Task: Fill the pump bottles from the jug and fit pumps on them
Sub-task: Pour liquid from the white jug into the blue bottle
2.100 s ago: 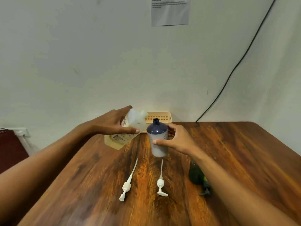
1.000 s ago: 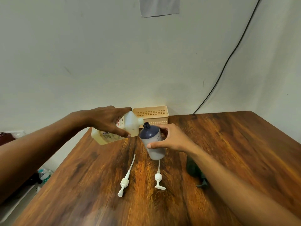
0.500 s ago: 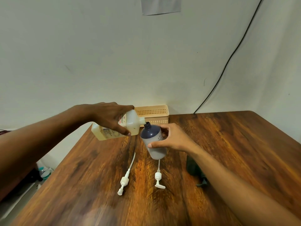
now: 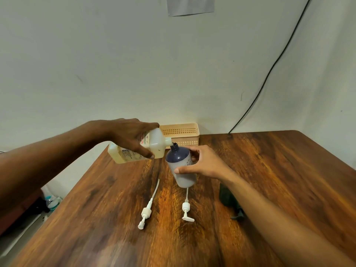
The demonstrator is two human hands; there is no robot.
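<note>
My left hand [image 4: 133,137] grips a translucent jug [image 4: 154,145] with yellowish liquid in its left end, tipped almost level with its spout touching the open neck of a dark blue pump bottle [image 4: 180,164]. My right hand [image 4: 204,162] holds that bottle tilted toward the jug, above the wooden table [image 4: 269,170]. Two white pumps lie on the table: one [image 4: 147,209] to the left, the other [image 4: 186,209] right below the bottle. A dark green bottle [image 4: 229,199] lies on its side, partly hidden by my right forearm.
A beige perforated basket [image 4: 181,132] stands against the wall behind the jug. A black cable [image 4: 269,70] runs down the wall to the table's back edge. A plastic water bottle [image 4: 52,202] stands on the floor left of the table.
The jug has tipped from a slant to nearly level and its spout has come up to the blue bottle's neck. The bottle has tilted toward it.
</note>
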